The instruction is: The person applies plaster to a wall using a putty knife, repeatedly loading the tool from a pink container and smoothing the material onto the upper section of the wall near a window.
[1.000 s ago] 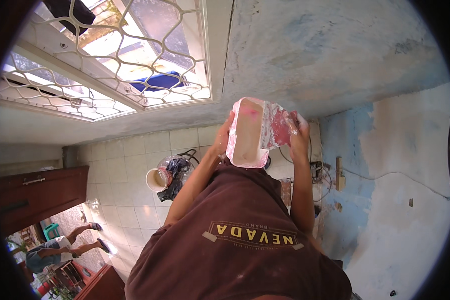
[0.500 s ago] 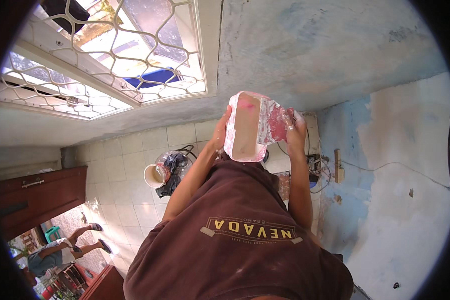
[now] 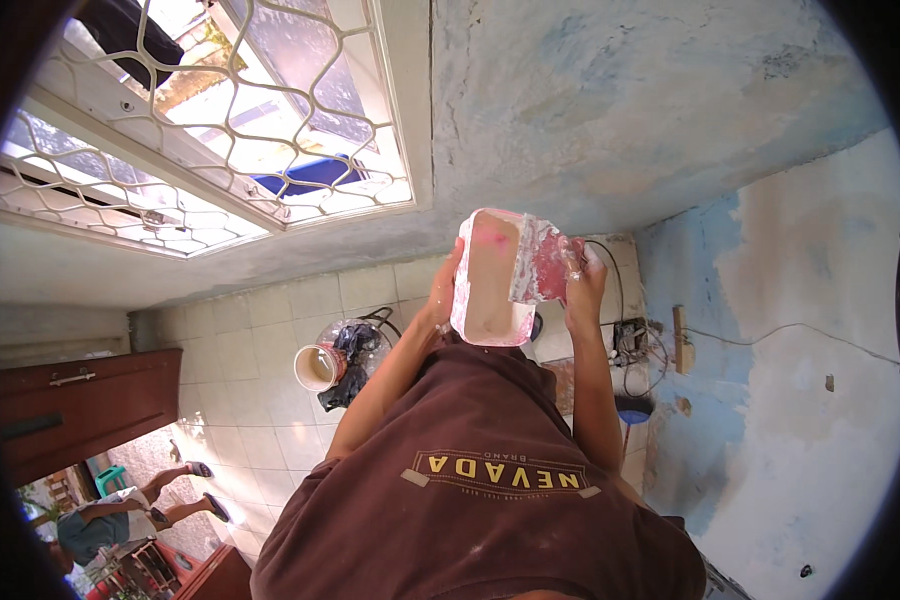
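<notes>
My left hand (image 3: 444,290) is wrapped around the side of a pink-and-white rectangular tub (image 3: 461,308), held in front of my chest. Smooth beige, pasty material with a small pink streak shows inside the tub. In my right hand (image 3: 586,285) is a flat red putty scraper (image 3: 549,270), its edge thick with white paste. The scraper lies at the tub's right rim; whether it touches is hard to tell. White smears mark my right fingers.
A paste-stained bucket (image 3: 317,369) and a black plastic bag (image 3: 351,342) sit on the tiled floor at left. Ahead are a grilled window (image 3: 270,120) and a patchy wall (image 3: 610,90). Cables (image 3: 632,345) lie at right. Beyond the door (image 3: 95,385) is another person (image 3: 110,520).
The tub and scraper sit slightly lower in the picture, with both hands still holding them. The view has shifted a little.
</notes>
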Tool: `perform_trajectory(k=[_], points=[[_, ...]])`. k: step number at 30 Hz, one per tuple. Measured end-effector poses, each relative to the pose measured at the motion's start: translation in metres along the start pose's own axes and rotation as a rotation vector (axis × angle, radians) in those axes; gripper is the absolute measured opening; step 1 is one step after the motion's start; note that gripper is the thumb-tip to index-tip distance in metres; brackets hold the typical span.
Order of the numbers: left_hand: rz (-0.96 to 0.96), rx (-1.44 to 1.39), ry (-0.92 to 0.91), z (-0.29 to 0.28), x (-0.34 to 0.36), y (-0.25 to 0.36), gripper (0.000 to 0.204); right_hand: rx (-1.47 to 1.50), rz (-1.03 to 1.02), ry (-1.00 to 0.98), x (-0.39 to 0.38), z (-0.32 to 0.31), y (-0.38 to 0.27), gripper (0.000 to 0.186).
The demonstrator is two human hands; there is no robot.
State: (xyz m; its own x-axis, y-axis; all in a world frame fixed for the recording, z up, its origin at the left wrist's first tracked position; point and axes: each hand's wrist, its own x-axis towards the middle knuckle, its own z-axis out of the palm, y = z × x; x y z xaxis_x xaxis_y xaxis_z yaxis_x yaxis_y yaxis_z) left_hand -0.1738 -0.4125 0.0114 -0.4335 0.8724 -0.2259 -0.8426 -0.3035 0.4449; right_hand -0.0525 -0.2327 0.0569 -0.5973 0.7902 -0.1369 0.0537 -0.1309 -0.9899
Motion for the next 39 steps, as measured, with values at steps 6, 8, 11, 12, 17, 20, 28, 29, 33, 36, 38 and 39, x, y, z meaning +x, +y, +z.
perform_trajectory(k=[6,8,11,12,17,20,28,29,33,36,38,39], points=[[-0.047,-0.034,0.034,-0.009,0.0,-0.008,0.066,-0.024,0.013,-0.002,0.002,-0.004,0.0,0.024],[-0.051,-0.029,0.044,-0.009,-0.001,-0.01,0.066,0.049,-0.055,0.019,0.004,0.004,-0.004,0.026],[-0.016,0.02,0.051,-0.006,-0.004,-0.011,0.066,-0.105,-0.12,0.064,0.017,0.0,0.0,0.029],[-0.002,0.041,0.05,-0.009,-0.005,-0.011,0.065,-0.148,-0.125,0.074,0.02,0.0,-0.001,0.03],[-0.011,0.048,0.007,-0.001,-0.007,-0.008,0.065,-0.193,-0.164,0.142,0.04,-0.001,0.0,0.033],[-0.023,0.061,0.03,-0.002,-0.008,-0.01,0.065,-0.176,-0.183,0.154,0.052,0.001,-0.004,0.033],[-0.045,0.058,-0.003,-0.012,-0.011,-0.005,0.066,-0.071,-0.323,0.407,0.082,-0.008,-0.001,0.024],[-0.007,0.072,0.015,-0.01,-0.012,-0.002,0.066,-0.04,-0.368,0.482,0.082,-0.004,-0.004,0.025],[0.122,0.085,0.097,-0.006,-0.008,0.007,0.068,0.288,-0.354,0.309,0.05,0.001,-0.025,0.034],[0.162,0.018,0.159,-0.006,0.0,0.005,0.068,0.233,-0.263,0.186,0.018,0.005,-0.029,0.036],[0.156,-0.018,0.167,-0.005,0.002,0.002,0.07,0.019,-0.206,0.101,0.005,0.006,-0.019,0.036],[0.143,-0.023,0.157,-0.004,0.003,0.001,0.073,-0.03,-0.221,0.114,0.0,0.011,-0.015,0.036]])
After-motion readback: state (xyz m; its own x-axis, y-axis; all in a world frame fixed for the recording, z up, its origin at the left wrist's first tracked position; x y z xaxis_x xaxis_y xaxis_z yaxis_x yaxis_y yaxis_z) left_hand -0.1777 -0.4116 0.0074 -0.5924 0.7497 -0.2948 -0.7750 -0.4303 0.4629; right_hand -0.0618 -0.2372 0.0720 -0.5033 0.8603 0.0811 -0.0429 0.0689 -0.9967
